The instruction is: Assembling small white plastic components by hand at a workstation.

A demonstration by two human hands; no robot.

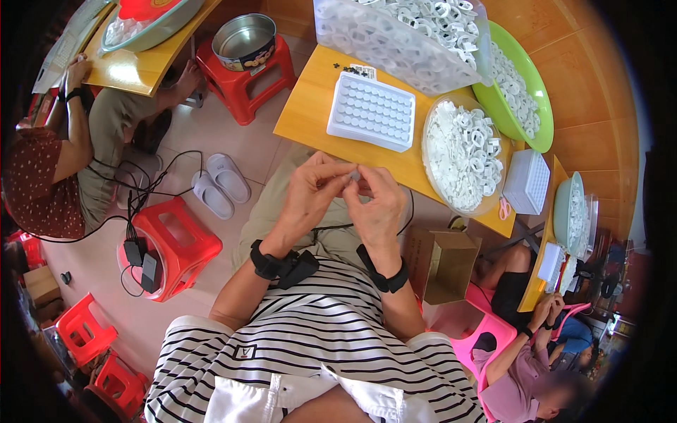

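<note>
Above my lap, just off the table's near edge, my left hand (315, 189) and my right hand (376, 202) meet at the fingertips. Between them they pinch a small grey round piece (355, 175); its details are too small to make out. Beyond my hands, a white tray (371, 111) with rows of round caps or pieces rests on the wooden table (308, 99). To its right a shallow round bowl (427, 166) holds many small white plastic parts (467, 149), some of them ring-shaped.
A translucent bin (395, 53) and a green basin (541, 106), both full of white parts, stand at the back. Stacked white trays (526, 182) and pink scissors (504, 209) lie right. A cardboard box (451, 264) and red stools (180, 236) flank me. Other people sit on both sides.
</note>
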